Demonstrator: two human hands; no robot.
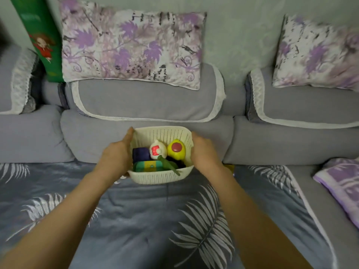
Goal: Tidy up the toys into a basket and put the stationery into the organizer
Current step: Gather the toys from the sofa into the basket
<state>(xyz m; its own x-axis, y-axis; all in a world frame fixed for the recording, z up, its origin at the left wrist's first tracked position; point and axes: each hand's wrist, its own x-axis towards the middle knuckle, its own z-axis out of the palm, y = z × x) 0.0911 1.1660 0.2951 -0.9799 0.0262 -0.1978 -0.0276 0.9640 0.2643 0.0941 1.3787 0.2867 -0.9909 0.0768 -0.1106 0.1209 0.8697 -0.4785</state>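
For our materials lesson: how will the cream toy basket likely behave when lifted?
Probably light: the basket is perforated plastic holding few small toys. Its walls may flex where the left hand and right hand grip. The green stick overhanging the rim might slip out if tilted.

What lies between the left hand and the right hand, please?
The basket, filled with toys, sits between the left hand and the right hand; each holds one side. The head view shows this.
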